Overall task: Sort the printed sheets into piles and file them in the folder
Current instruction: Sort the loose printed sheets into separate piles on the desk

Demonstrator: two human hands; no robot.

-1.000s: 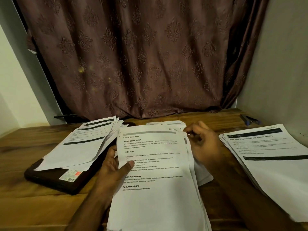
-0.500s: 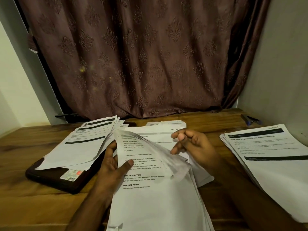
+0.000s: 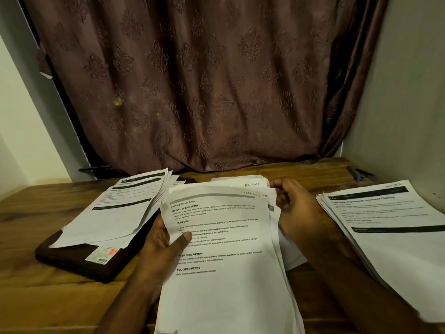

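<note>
Three lots of paper on the wooden table (image 3: 60, 297) right now, backed by that big brown curtain (image 3: 192, 80). Biggest is the unsorted stack (image 3: 226, 261) we're holding in the middle, with the "Reading Corner Setup" page lying flat on top again after being curled up half a second ago. Looks like we peeked at the sheet underneath and let it drop, so nothing has actually left the stack yet. Over on the right sits the sorted pile (image 3: 390, 227), well apart from our hands. On the left, the fanned pile (image 3: 120, 208) rests on the dark folder (image 3: 79, 259), which stays closed, so filing is a way off. Our left hand (image 3: 161, 247) grips the stack's left edge, thumb pressed on the page. Our right hand (image 3: 293, 208) is curled at the top right corners, seemingly pinching a few sheets. Smallest bit: a pen (image 3: 361, 174) near the back corner, untouched.
</note>
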